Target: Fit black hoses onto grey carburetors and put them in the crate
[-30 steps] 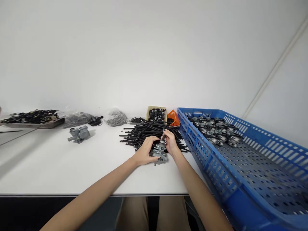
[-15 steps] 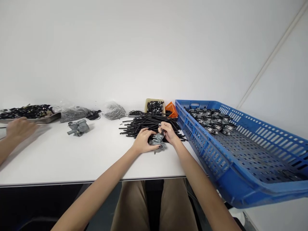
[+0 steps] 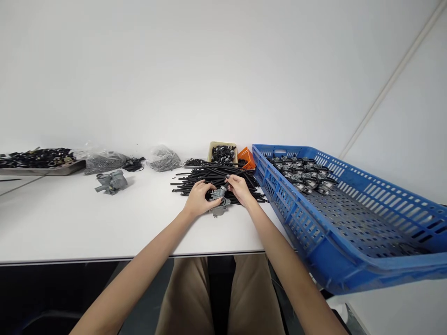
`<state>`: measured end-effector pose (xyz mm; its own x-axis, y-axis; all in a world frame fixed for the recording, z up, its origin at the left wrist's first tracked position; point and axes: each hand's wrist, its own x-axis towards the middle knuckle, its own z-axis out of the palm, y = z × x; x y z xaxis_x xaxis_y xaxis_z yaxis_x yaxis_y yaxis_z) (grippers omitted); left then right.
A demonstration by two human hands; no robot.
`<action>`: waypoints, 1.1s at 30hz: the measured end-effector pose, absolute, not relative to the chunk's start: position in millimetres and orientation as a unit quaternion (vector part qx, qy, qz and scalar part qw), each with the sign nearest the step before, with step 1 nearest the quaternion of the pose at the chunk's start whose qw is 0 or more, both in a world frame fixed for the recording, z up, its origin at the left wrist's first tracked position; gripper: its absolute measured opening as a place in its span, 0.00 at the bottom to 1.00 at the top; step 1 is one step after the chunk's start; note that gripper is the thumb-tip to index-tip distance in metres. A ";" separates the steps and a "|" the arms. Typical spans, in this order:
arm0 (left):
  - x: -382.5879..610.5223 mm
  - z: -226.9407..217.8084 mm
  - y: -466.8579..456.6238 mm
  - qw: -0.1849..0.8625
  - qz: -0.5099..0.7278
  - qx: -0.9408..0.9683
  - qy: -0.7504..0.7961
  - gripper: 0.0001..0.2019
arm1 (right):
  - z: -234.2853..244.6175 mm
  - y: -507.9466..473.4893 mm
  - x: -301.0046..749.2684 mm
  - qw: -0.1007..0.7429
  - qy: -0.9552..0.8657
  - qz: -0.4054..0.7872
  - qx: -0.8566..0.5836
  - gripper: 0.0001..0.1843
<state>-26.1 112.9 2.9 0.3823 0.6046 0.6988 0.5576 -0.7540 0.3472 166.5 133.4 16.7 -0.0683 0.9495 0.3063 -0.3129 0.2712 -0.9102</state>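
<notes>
My left hand (image 3: 198,200) is closed around the left side of a grey metal carburetor (image 3: 220,208), its thumb laid across the front. The carburetor rests on the white table just before a heap of black rubber hoses (image 3: 209,176). With fingertips pinched, my right hand (image 3: 240,190) grips a small black piece at the carburetor's upper right. Fingers hide most of that piece, so its exact kind does not show. A second grey carburetor (image 3: 112,182) lies apart on the table, left of my hands.
On the right stands a big blue crate (image 3: 300,200) holding several carburetors with black parts. Behind the hoses are a cream tray (image 3: 210,153) of black parts and an orange basket (image 3: 248,159). Plastic bags (image 3: 164,159) and a metal tray (image 3: 70,170) line the back left.
Another person's hand at the far left has gone out of view. The carburetor has turned slightly in my left hand, and my right hand keeps its pinch at the upper right.
</notes>
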 end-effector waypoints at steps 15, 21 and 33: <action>-27.7 3.5 113.1 0.036 0.411 0.845 0.342 0.15 | 26.3 119.6 173.9 0.543 -0.506 0.629 -0.231 0.13; -28.3 2.0 115.5 0.035 0.403 0.845 0.350 0.14 | 25.2 121.4 174.3 0.555 -0.504 0.622 -0.225 0.11; -29.0 3.5 114.5 0.029 0.401 0.844 0.354 0.15 | 20.5 122.4 176.6 0.561 -0.507 0.620 -0.210 0.20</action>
